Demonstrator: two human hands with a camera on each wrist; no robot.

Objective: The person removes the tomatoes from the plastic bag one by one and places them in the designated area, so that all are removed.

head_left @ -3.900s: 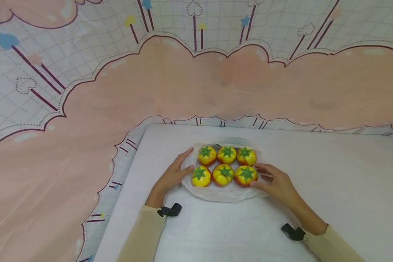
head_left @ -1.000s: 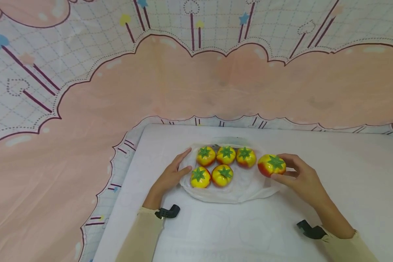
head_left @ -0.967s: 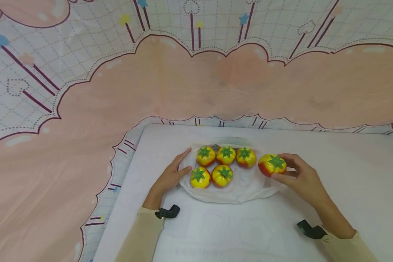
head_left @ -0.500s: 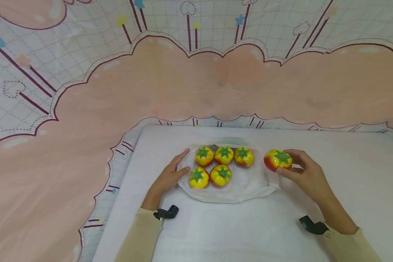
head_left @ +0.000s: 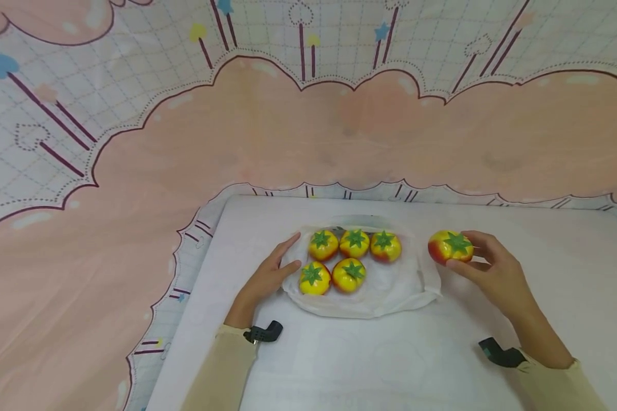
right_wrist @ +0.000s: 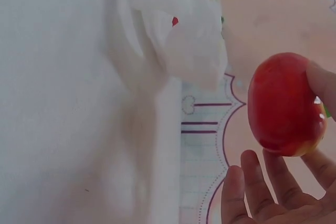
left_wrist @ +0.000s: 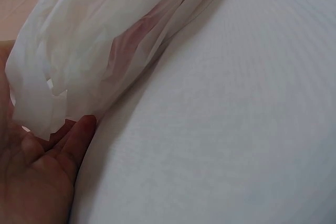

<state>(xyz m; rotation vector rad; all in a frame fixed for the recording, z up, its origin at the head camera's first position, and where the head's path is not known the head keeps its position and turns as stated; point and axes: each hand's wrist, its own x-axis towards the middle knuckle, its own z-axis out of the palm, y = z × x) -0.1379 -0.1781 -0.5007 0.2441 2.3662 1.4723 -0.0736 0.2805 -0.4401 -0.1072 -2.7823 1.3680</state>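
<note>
Head view: right hand (head_left: pixel 500 275) pinches one fruit (head_left: pixel 449 247) by its sides, just off the right edge of the bag (head_left: pixel 391 288); left hand (head_left: pixel 268 277) rests spread at the left edge. Probably light, stiff, slick imo, so grip round the middle.

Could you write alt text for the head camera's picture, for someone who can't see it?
A right hand holds a yellow-and-red, green-topped fruit above a white table, beside white plastic bearing five similar fruits in two rows. A left hand touches the plastic's left edge.

Head view downward, wrists close — bag (head_left: pixel 360 307) shared
</note>
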